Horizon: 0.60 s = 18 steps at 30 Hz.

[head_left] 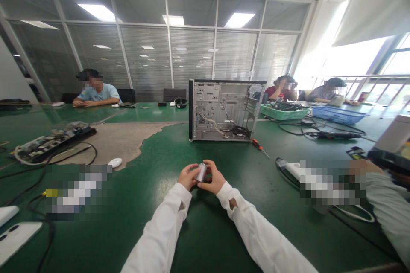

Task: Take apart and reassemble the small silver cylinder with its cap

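Between my two hands is a small silvery metal cylinder (201, 172), held upright with a slight tilt just above the green tabletop. My left hand (188, 177) has its fingers closed on the cylinder's left side. From the right, my right hand (214, 178) curls its thumb and fingers around the same piece. Its exact kind is too small to tell. Beyond my hands stands an open computer case (224, 111), with loose cables and a black fan (240, 131) inside. An orange-handled screwdriver (260, 147) lies by the case's lower right corner.
A power strip (320, 181) with cords lies at right, near another person's arm (384, 200). Circuit parts (54, 140) and cables are at left. A green basket (285, 113) and a blue basket (339, 115) stand far right. Other people sit across the table.
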Available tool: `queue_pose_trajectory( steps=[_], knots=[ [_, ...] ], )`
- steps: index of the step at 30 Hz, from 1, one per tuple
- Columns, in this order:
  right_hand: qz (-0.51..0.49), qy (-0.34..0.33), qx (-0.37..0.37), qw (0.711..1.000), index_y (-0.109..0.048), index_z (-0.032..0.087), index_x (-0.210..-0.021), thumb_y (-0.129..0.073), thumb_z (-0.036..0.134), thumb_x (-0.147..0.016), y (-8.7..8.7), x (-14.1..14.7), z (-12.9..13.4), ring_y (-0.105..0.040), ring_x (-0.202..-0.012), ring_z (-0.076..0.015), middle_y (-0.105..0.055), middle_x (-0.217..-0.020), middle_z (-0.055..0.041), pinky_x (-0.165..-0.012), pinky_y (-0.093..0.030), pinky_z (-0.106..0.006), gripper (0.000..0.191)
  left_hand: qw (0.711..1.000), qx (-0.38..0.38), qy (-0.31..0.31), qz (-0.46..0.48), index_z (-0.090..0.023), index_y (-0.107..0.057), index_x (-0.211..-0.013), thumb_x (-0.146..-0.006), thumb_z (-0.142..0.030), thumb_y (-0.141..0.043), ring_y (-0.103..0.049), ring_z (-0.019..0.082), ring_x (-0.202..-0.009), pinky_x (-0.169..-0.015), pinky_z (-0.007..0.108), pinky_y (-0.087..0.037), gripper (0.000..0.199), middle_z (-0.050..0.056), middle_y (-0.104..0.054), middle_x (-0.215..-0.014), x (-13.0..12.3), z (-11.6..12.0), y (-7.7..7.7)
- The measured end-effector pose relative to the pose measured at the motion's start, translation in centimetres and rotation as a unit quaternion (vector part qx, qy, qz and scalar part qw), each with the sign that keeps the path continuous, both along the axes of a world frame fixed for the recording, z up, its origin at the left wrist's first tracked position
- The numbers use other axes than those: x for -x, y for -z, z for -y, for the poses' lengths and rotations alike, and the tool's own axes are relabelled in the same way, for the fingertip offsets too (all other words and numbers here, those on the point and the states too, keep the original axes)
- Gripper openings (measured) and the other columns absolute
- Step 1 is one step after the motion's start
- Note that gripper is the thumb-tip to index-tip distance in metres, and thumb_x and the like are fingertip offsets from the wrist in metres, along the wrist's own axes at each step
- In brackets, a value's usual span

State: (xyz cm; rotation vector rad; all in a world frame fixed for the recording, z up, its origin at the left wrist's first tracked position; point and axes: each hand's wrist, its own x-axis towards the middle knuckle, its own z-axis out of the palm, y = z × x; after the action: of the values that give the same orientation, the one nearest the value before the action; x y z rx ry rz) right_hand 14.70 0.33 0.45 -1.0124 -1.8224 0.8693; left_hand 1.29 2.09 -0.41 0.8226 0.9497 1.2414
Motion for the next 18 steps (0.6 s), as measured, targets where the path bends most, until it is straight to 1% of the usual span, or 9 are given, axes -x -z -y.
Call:
queue_pose_trajectory(
  steps=[3,5,8,11,15,18],
  knots=[
    [-0.021,-0.018,-0.003,1.000,-0.025,0.024,-0.112,-0.065,0.019,-0.051,0.27,0.01,-0.13,-0.051,-0.082,-0.0153,-0.045,-0.100,-0.0050,-0.061,-0.046,-0.027,0.073,0.998,0.010,0.027,0.051,-0.011,-0.049,-0.089,-0.061,-0.023,-0.063,-0.061,0.019,-0.058,-0.054,0.032,-0.049,0.034,0.008,-0.062,-0.071,-0.07,0.24,-0.30],
    [-0.026,-0.019,-0.009,0.999,-0.026,0.024,-0.112,-0.065,0.019,-0.052,0.47,0.01,-0.25,-0.051,-0.082,-0.0152,-0.045,-0.101,-0.0052,-0.062,-0.046,-0.027,0.073,0.996,0.006,0.041,0.073,-0.009,-0.049,-0.089,-0.064,-0.023,-0.059,-0.061,0.019,-0.058,-0.055,0.033,-0.049,0.030,0.009,-0.062,-0.068,-0.08,0.39,-0.47],
    [-0.024,-0.011,-0.006,1.000,-0.027,0.024,-0.111,-0.066,0.020,-0.051,0.60,0.02,-0.34,-0.052,-0.082,-0.0152,-0.045,-0.102,-0.0057,-0.062,-0.046,-0.027,0.072,0.994,0.006,0.059,0.089,-0.005,-0.050,-0.090,-0.069,-0.025,-0.052,-0.060,0.019,-0.055,-0.052,0.031,-0.048,0.028,0.011,-0.062,-0.063,-0.06,0.54,-0.64],
    [-0.026,-0.001,0.004,1.000,-0.030,0.023,-0.109,-0.066,0.019,-0.051,0.46,0.08,-0.31,-0.052,-0.083,-0.0154,-0.046,-0.102,-0.0060,-0.060,-0.046,-0.026,0.068,0.993,0.019,0.079,0.090,-0.003,-0.051,-0.093,-0.072,-0.029,-0.047,-0.058,0.017,-0.052,-0.046,0.026,-0.045,0.033,0.012,-0.061,-0.061,0.02,0.62,-0.78],
    [-0.034,0.004,0.014,0.999,-0.033,0.022,-0.108,-0.067,0.021,-0.051,0.24,0.13,-0.23,-0.051,-0.086,-0.0163,-0.047,-0.103,-0.0063,-0.061,-0.046,-0.027,0.066,0.990,0.042,0.096,0.097,-0.002,-0.050,-0.097,-0.075,-0.030,-0.044,-0.058,0.015,-0.051,-0.043,0.022,-0.043,0.036,0.014,-0.062,-0.064,0.21,0.62,-0.82],
    [-0.038,0.006,0.026,0.999,-0.034,0.021,-0.108,-0.067,0.025,-0.052,0.29,0.16,-0.24,-0.051,-0.086,-0.0169,-0.049,-0.101,-0.0061,-0.061,-0.045,-0.027,0.066,0.987,0.060,0.099,0.108,-0.003,-0.048,-0.102,-0.076,-0.029,-0.043,-0.059,0.016,-0.053,-0.044,0.021,-0.043,0.037,0.014,-0.063,-0.067,0.29,0.60,-0.77]
  ],
)
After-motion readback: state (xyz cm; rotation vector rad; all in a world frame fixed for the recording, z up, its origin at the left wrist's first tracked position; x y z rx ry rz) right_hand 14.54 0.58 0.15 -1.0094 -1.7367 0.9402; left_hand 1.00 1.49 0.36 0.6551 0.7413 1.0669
